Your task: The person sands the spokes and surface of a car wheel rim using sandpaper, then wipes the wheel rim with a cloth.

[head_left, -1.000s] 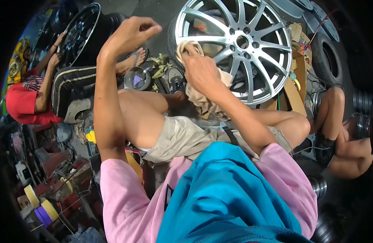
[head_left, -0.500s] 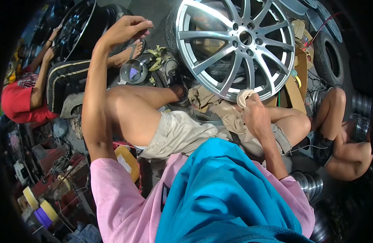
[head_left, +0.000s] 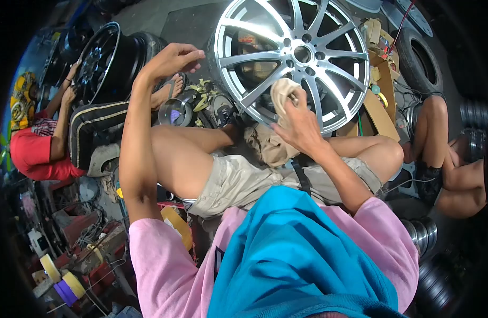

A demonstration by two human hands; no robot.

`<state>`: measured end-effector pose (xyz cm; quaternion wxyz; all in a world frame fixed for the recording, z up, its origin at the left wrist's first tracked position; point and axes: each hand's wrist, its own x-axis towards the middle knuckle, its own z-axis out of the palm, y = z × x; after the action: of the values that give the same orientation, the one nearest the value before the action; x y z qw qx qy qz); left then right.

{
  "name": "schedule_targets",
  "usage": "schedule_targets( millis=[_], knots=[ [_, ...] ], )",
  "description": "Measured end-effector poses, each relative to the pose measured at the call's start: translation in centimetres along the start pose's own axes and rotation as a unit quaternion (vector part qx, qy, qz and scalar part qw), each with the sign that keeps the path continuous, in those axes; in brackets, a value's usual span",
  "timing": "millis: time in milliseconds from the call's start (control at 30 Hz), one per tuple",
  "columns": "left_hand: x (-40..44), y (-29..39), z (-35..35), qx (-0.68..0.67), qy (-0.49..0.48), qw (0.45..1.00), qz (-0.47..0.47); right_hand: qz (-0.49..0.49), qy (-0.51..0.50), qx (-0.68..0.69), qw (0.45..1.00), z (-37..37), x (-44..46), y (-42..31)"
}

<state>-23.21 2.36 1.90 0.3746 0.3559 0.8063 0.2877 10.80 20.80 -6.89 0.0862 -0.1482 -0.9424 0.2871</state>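
Note:
A silver multi-spoke wheel rim (head_left: 302, 54) rests in front of me, tilted, over a dark tyre. My right hand (head_left: 299, 124) grips a bunched cream cloth (head_left: 284, 96) at the rim's lower spokes; whether the cloth touches the metal is unclear. Raised to the left of the rim, my left hand (head_left: 175, 61) has loosely curled fingers, apart from one another, and nothing visible in them. A crumpled beige cloth (head_left: 268, 146) lies below the rim between my legs.
At the left a person in red (head_left: 40, 151) holds a black wheel (head_left: 98, 61). A clear bowl (head_left: 175, 112) stands near my knee. Cardboard (head_left: 379, 114) and a tyre (head_left: 418, 61) lie right of the rim. Another person's bare legs (head_left: 432, 127) are at the far right.
My right hand with the cloth has gone from the rim's left side down to its bottom edge, then up and left onto the lower spokes. My left hand stays raised. The whole view has shifted.

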Motion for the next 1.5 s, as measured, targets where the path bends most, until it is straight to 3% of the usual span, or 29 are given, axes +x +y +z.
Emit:
schedule_targets(
  millis=[100,167,233,433,500,567,633,900,1000,1100,1167,1233,1400,1500],
  knots=[
    [-0.7,-1.4,-0.6,-0.041,-0.005,0.999,-0.034,-0.045,-0.056,0.035,0.997,-1.9,-2.1,2.0],
    [-0.6,-2.7,-0.9,-0.051,-0.012,0.997,-0.049,-0.071,-0.012,0.061,0.996,-2.5,-2.0,2.8],
    [-0.4,-2.7,-1.1,-0.062,0.006,0.996,-0.066,-0.002,-0.016,-0.003,1.000,-2.6,0.7,4.7],
    [0.3,0.1,0.2,-0.021,0.004,1.000,-0.018,-0.100,0.071,-0.019,0.992,-0.8,10.8,8.1],
    [0.5,0.5,0.4,-0.025,0.000,1.000,-0.012,-0.004,0.002,-0.018,1.000,-0.5,10.3,7.7],
    [1.0,1.2,0.4,-0.029,-0.002,1.000,0.000,0.001,0.009,0.012,1.000,-1.1,7.8,7.4],
    [1.4,1.8,0.9,-0.031,0.053,0.998,0.015,-0.027,0.008,0.010,1.000,-1.8,6.4,6.9],
    [6.5,1.6,1.5,0.092,0.089,0.988,0.084,-0.030,0.052,0.018,0.998,-0.9,10.4,5.5],
    [7.7,2.0,1.8,0.112,0.174,0.973,0.101,-0.023,-0.003,0.014,1.000,-1.6,7.8,5.8],
    [9.0,2.0,2.2,0.171,0.237,0.948,0.130,-0.041,0.008,0.028,0.999,-2.2,7.5,5.7],
    [9.6,2.3,2.3,0.216,0.228,0.941,0.126,-0.056,0.033,-0.027,0.998,-0.6,9.8,6.8],
    [9.9,2.6,1.9,0.272,0.219,0.932,0.097,-0.018,0.044,0.016,0.999,-0.8,12.2,6.1],
    [10.5,2.8,1.1,0.242,0.209,0.945,0.075,-0.029,0.015,0.015,0.999,-1.3,7.7,5.5],
    [10.1,4.5,1.8,0.252,0.114,0.961,0.017,-0.033,-0.003,0.021,0.999,-2.8,6.7,5.7]
  ],
)
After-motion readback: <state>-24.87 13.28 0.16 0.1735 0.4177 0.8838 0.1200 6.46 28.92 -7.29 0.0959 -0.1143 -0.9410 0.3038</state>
